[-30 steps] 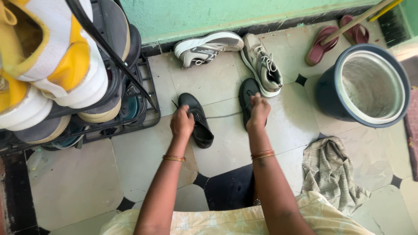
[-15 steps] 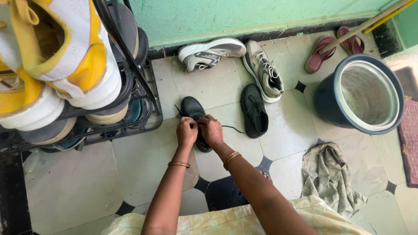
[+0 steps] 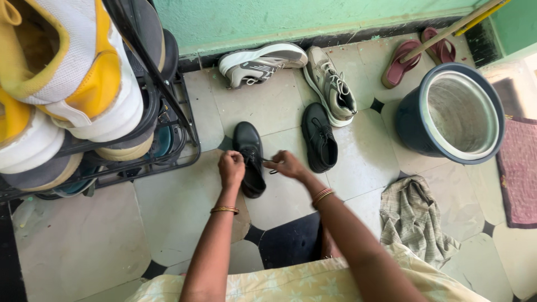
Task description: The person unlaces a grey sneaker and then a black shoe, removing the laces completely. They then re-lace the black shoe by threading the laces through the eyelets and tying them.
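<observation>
In the head view, the left hand rests on a black shoe lying on the tiled floor beside the shoe rack; its fingers are curled closed on the shoe's lacing area. The right hand pinches the black lace (fingers nearly closed). A second black shoe lies just beside, and a dark bucket stands further right.
</observation>
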